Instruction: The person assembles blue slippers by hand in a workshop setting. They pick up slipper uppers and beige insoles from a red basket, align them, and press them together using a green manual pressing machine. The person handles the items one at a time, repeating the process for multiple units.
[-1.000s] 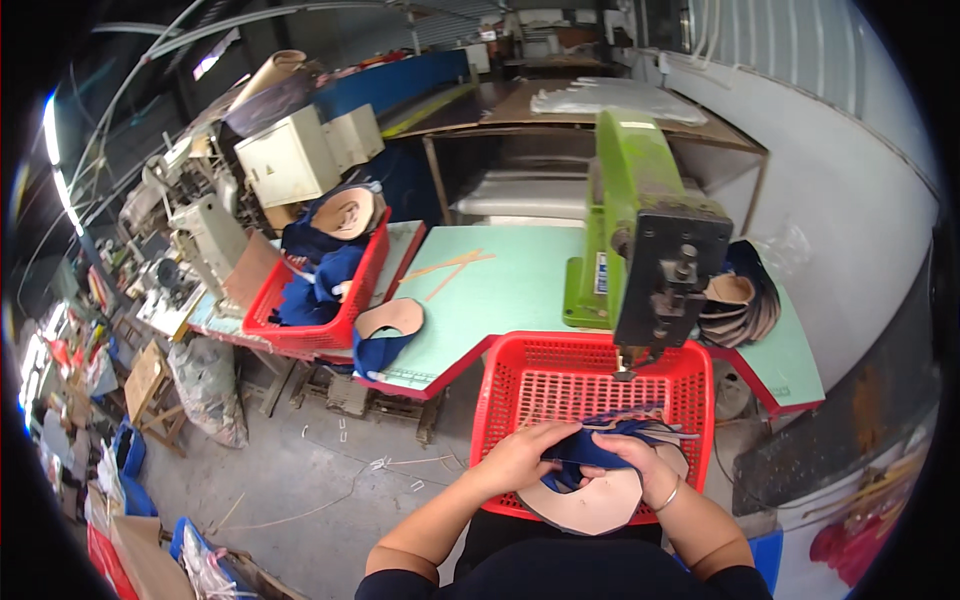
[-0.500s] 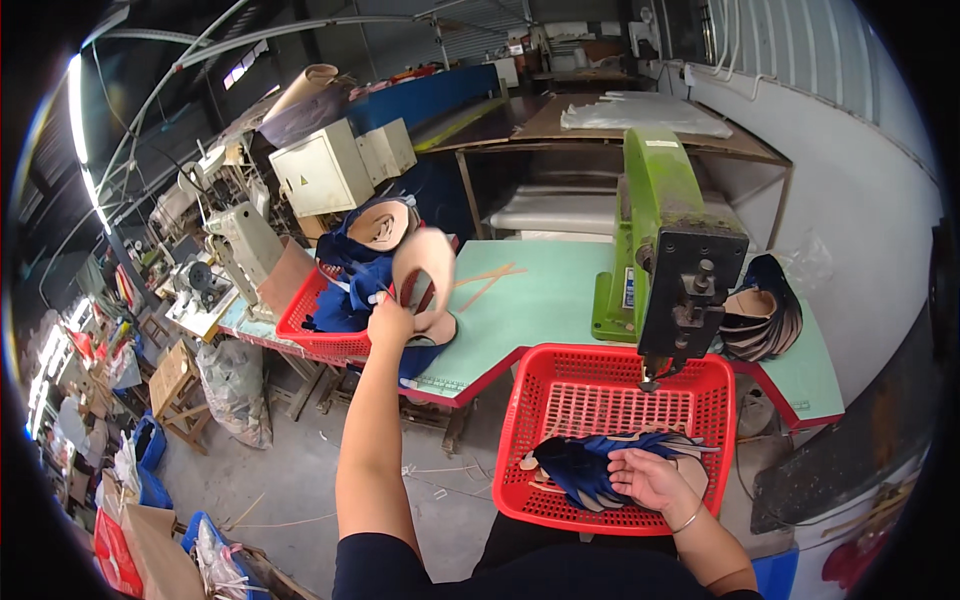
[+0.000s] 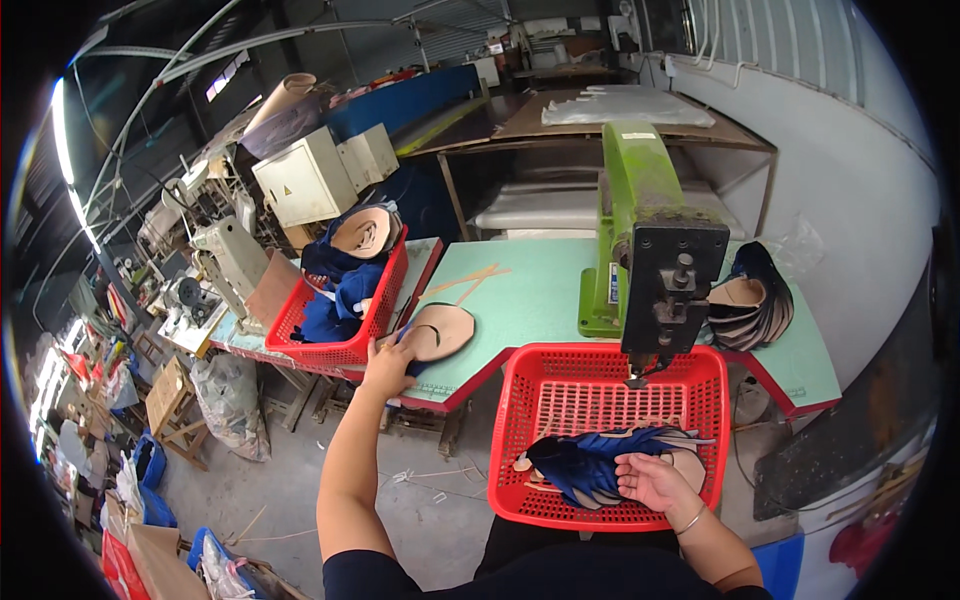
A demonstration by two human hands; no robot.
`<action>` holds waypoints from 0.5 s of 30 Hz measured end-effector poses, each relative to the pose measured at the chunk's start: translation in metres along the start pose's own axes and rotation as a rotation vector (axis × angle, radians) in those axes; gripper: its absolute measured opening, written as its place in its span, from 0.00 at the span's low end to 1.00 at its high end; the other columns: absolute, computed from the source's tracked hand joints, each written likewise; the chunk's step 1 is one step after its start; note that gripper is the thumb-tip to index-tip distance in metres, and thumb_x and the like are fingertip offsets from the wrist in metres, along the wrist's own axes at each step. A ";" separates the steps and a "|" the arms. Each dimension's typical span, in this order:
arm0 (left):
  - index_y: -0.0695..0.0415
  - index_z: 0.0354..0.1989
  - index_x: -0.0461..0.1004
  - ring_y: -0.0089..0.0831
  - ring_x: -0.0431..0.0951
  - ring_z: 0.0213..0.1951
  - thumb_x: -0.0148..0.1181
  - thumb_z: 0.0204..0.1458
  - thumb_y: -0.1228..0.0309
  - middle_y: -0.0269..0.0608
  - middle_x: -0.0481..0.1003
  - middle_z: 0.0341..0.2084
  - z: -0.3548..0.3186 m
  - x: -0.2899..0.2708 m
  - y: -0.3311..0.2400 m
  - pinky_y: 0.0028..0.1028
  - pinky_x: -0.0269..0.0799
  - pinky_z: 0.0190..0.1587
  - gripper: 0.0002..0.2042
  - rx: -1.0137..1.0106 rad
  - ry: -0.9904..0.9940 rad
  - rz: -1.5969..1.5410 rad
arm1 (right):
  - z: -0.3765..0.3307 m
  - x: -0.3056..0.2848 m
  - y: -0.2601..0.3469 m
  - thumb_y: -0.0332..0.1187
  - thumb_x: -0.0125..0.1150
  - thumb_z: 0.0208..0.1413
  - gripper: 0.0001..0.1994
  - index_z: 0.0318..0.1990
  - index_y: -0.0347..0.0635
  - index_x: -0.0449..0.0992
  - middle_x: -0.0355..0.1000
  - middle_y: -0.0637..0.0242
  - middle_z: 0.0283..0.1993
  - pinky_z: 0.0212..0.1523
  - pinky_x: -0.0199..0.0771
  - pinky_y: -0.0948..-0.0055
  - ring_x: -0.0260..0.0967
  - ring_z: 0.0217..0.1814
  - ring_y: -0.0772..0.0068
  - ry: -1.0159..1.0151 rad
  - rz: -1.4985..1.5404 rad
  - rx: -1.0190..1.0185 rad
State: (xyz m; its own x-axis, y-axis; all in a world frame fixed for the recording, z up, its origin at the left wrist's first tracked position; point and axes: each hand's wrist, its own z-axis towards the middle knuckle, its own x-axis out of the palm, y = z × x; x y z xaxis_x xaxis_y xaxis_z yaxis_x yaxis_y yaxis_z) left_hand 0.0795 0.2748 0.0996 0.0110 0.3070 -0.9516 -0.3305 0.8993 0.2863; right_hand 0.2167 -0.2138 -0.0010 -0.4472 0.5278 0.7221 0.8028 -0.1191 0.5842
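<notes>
My left hand [image 3: 388,362] reaches out to the pale green table [image 3: 540,290] and grips the near edge of a flat tan and blue shoe upper piece [image 3: 440,330] lying there. My right hand [image 3: 655,480] rests on a heap of blue and tan shoe upper pieces [image 3: 590,465] inside the red plastic basket [image 3: 610,395] on my lap, fingers curled over the top piece. A green press machine [image 3: 650,240] stands on the table right behind that basket.
A second red basket [image 3: 345,310] full of blue and tan pieces sits at the table's left end. A stack of tan pieces [image 3: 745,300] lies right of the machine. Sewing machines, a beige cabinet [image 3: 305,180] and cardboard boxes crowd the left; a wall rises on the right.
My left hand left the lap basket, carried a tan piece up to the left, and has now lowered it flat onto the table. My right hand stayed on the heap in the basket.
</notes>
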 end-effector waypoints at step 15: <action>0.58 0.37 0.72 0.49 0.65 0.51 0.63 0.42 0.66 0.45 0.73 0.37 0.038 -0.034 -0.008 0.47 0.54 0.58 0.14 -0.020 -0.544 -0.086 | 0.014 -0.010 -0.016 0.36 0.50 0.60 0.12 0.46 0.40 0.71 0.73 0.66 0.35 0.40 0.74 0.69 0.72 0.36 0.73 -0.050 -0.009 0.043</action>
State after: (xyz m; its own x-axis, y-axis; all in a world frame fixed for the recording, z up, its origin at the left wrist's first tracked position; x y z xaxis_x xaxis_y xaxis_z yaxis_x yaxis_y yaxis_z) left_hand 0.1175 0.2691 0.1337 0.5233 0.3543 -0.7750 -0.3248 0.9237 0.2030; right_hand 0.2136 -0.2060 -0.0232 -0.4353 0.5698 0.6971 0.8156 -0.0784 0.5733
